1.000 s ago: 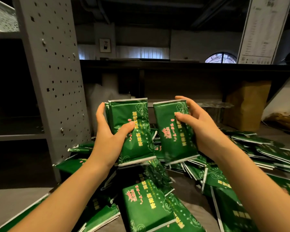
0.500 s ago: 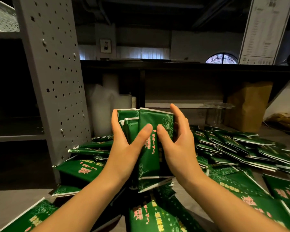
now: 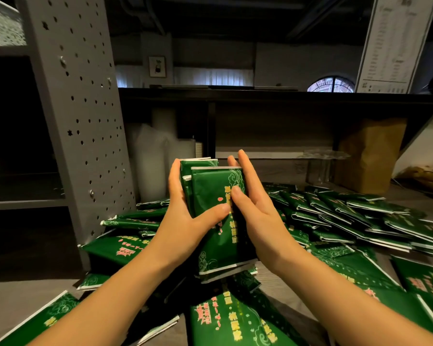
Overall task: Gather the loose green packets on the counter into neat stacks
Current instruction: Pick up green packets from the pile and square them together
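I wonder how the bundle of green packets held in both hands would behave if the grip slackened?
The bundle would probably slide apart easily: its glossy packets sit staggered at the top edges. It looks light, since the left hand and right hand hold it upright with just thumbs and fingers.

Green packets among greys and brown
Deep green with white end strips, pink and yellow lettering and pale curling swirls (like little clouds) at the corners; the panel is grey, dotted with dark holes; the bag plain brown; the counter grey; the sign white with dark print.
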